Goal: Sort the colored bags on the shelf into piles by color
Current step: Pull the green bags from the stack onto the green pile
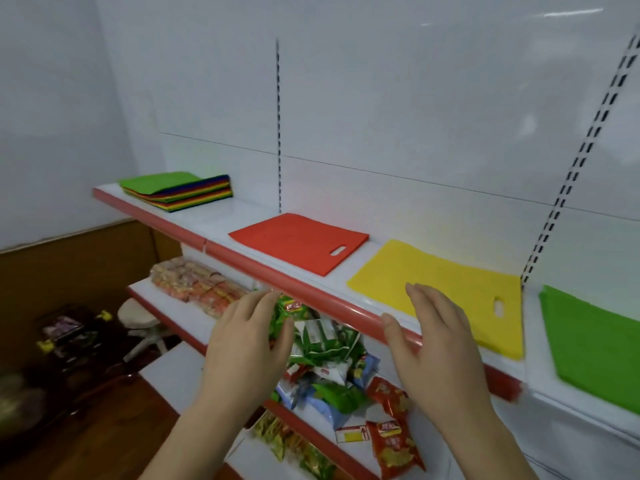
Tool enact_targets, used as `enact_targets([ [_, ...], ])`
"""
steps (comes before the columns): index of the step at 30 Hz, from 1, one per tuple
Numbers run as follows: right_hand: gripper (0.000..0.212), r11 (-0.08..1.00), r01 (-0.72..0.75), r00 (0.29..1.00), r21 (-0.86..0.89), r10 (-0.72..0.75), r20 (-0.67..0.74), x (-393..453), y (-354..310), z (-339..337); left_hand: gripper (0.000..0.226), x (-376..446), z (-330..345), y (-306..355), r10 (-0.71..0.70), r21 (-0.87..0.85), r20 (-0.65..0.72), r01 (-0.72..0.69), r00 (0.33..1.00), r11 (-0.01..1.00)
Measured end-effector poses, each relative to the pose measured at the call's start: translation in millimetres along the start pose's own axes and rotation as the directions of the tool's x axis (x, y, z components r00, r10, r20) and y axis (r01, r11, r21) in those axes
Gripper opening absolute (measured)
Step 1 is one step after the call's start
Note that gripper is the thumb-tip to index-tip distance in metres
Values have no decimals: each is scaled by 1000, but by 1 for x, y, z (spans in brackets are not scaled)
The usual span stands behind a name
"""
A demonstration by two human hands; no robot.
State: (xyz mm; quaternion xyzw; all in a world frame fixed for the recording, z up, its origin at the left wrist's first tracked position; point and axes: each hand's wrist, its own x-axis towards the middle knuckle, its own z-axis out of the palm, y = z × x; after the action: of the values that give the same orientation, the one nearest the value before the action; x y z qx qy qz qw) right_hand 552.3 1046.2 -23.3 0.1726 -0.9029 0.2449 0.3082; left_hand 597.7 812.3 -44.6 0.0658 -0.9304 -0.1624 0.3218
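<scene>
A mixed stack of colored bags (180,190), green on top, lies at the far left of the white shelf (221,221). A red bag (294,239) lies flat in the middle, a yellow bag (446,282) to its right, and a green bag (595,344) at the right edge of view. My left hand (247,336) hovers open in front of the shelf's red edge, below the red bag. My right hand (433,336) is open too, its fingertips over the near edge of the yellow bag. Neither hand holds anything.
The shelf's red front rail (311,292) runs diagonally across the view. Lower shelves hold snack packets (325,358) and wrapped packs (197,282). A white stool (138,318) and dark items stand on the wooden floor at left. Slotted uprights rise behind the shelf.
</scene>
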Motion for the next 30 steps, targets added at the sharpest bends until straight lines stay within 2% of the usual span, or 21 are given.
enact_targets([
  [6, 60, 994, 82, 992, 70, -89, 92, 41, -62, 73, 45, 26, -11, -82, -141, 54, -54, 144, 989, 988],
  [9, 61, 989, 95, 989, 110, -107, 103, 63, -82, 104, 43, 41, -11, -110, -160, 60, -63, 164, 985, 985],
  [15, 58, 969, 129, 979, 212, -158, 126, 127, -124, 182, 48, 101, -6, -178, -249, 181, -51, 254, 967, 950],
  [21, 54, 943, 178, 962, 281, -226, 150, 183, -172, 252, 50, 143, -10, -249, -365, 159, -94, 376, 926, 913],
  [26, 51, 926, 213, 947, 310, -274, 167, 222, -220, 310, 48, 178, -10, -321, -368, 125, -155, 387, 917, 913],
  [30, 49, 936, 196, 955, 292, -250, 161, 251, -260, 358, 47, 210, -2, -390, -358, 112, -145, 375, 922, 920],
])
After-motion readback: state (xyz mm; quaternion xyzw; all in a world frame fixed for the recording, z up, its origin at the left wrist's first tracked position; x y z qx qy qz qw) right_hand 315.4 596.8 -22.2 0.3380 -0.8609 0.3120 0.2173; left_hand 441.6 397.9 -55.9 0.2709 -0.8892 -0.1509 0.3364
